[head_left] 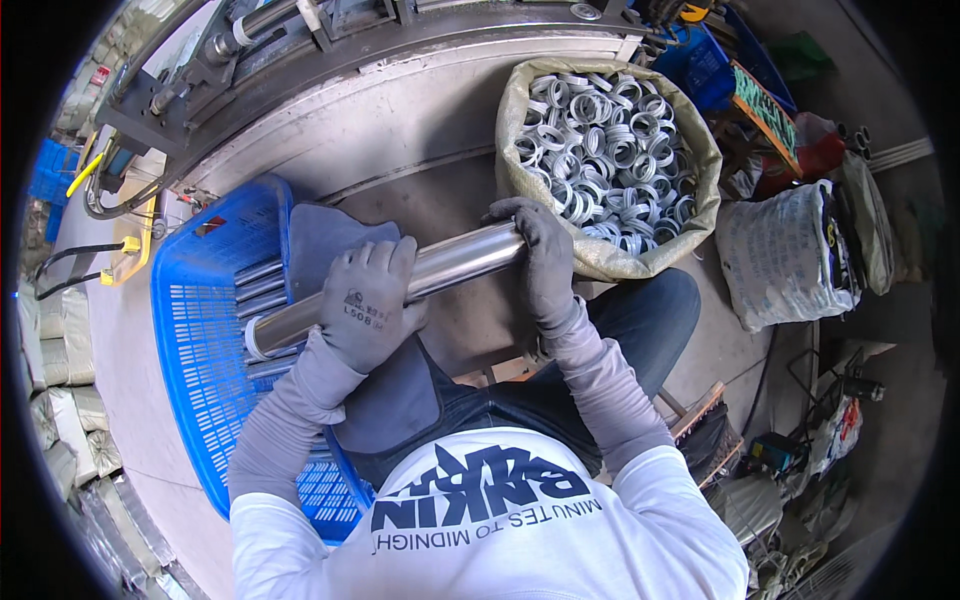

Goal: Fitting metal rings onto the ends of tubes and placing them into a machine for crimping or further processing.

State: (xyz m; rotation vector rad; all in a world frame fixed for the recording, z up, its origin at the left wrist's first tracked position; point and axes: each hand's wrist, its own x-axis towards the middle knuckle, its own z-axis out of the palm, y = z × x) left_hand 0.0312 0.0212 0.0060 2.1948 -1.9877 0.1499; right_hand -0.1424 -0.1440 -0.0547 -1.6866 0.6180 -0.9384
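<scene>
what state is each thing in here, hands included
Left hand: gloved, closed around the metal tube
Right hand: gloved, curled over the tube's right end
Metal tube: held slantwise, white ring at its left end
Sack: open, full of loose rings
Blue basket: holding more tubes

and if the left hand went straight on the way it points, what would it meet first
Beyond the metal tube it holds, the left hand would probably meet the pale panel below the machine, though depth is unclear.
</scene>
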